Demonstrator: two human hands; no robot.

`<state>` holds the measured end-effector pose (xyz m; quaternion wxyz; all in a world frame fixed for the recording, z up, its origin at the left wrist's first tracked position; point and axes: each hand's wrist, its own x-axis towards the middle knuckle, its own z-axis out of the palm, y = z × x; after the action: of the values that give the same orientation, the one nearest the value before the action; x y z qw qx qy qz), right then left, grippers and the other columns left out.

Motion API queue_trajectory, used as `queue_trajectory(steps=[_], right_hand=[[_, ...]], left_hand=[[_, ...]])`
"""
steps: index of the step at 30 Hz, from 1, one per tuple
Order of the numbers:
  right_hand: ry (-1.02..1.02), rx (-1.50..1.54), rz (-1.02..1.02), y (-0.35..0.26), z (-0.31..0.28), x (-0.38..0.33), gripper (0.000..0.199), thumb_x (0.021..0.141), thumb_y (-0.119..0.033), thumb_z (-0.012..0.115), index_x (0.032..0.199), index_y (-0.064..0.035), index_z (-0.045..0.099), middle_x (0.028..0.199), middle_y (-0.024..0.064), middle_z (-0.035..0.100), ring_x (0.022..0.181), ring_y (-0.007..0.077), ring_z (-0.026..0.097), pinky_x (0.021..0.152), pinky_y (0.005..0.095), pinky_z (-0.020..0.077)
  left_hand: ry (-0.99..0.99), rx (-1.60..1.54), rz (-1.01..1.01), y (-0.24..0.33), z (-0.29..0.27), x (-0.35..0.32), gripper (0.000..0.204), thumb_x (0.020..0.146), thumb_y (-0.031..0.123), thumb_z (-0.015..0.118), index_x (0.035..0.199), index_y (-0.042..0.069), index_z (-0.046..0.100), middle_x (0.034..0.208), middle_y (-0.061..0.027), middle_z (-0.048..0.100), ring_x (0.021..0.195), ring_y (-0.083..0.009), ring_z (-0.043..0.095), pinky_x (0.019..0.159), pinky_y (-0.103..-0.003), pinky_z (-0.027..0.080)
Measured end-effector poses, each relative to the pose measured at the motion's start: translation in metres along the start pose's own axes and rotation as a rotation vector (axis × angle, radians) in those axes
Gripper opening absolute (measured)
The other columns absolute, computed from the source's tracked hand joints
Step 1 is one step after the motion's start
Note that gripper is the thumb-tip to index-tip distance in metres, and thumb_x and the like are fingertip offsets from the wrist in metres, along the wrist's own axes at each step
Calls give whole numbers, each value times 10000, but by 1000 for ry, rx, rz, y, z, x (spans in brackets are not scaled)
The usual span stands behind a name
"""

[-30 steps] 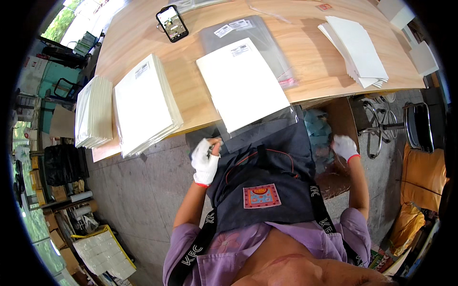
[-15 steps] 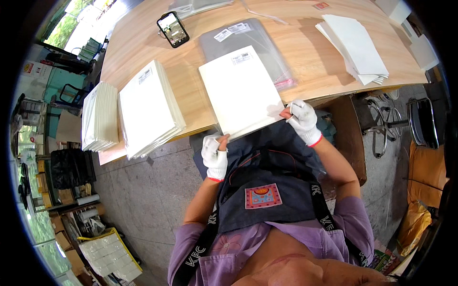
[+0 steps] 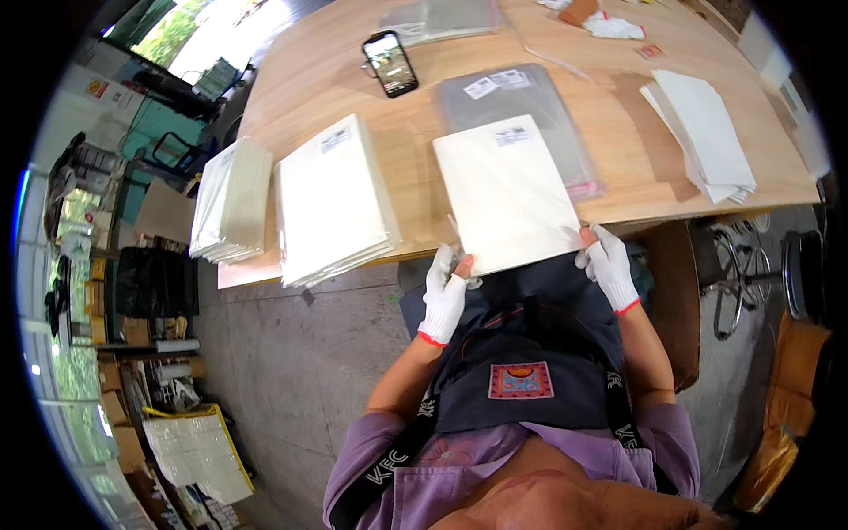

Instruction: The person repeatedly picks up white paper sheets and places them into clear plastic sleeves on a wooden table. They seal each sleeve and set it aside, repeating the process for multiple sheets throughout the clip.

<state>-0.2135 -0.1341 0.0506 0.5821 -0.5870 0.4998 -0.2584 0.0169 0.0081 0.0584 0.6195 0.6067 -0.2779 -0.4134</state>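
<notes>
A white, flat rectangular pack of sheets (image 3: 508,199) with a small printed label in its upper right overhangs the table's near edge. My left hand (image 3: 445,287), in a white glove with bare fingertips, grips its near left corner, thumb on top. At the near right corner my right hand (image 3: 609,268), gloved alike, pinches the edge between thumb and fingers. Behind the pack, partly covered by it, lies a stack of clear plastic bags (image 3: 552,124) with labels. To the left stand a stack of labelled white packs (image 3: 331,203) and a second wrapped stack (image 3: 231,199).
A phone (image 3: 390,64) is propped on the wooden table (image 3: 291,84). Loose white sheets (image 3: 704,132) lie at the right. More clear bags (image 3: 442,18) and a white glove (image 3: 614,26) are at the back. A cardboard box (image 3: 676,300) stands under the table's right side.
The whole view has shifted, so the table and packs appear farther right. Both hands remain at the pack's near corners; the left hand's fingers now reach more beneath it.
</notes>
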Motion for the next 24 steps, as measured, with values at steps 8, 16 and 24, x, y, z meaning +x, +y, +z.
queue_trajectory(steps=[8, 16, 24], right_hand=[[-427, 329, -5, -53, 85, 9, 241, 946, -297, 511, 975, -66, 571, 622, -13, 531, 471, 50, 439, 417, 190, 313], [-667, -41, -142, -119, 215, 31, 353, 893, -394, 558, 856, -46, 611, 615, -9, 544, 527, 71, 488, 496, 236, 389], [-665, 225, -130, -92, 140, 33, 301, 959, -355, 458, 941, -86, 591, 675, 4, 596, 537, 64, 511, 490, 200, 409]], left_hand=[[316, 362, 508, 81, -71, -29, 208, 933, 115, 504, 1046, -32, 601, 928, -69, 600, 834, -118, 545, 720, -233, 429], [650, 806, 442, 93, -222, -11, 320, 891, -15, 396, 1158, -77, 559, 1038, -133, 630, 912, -151, 591, 791, -265, 465], [710, -219, 552, 31, -226, -1, 422, 937, 146, 386, 1335, 6, 402, 1324, -189, 436, 1199, -281, 453, 1013, -417, 375]])
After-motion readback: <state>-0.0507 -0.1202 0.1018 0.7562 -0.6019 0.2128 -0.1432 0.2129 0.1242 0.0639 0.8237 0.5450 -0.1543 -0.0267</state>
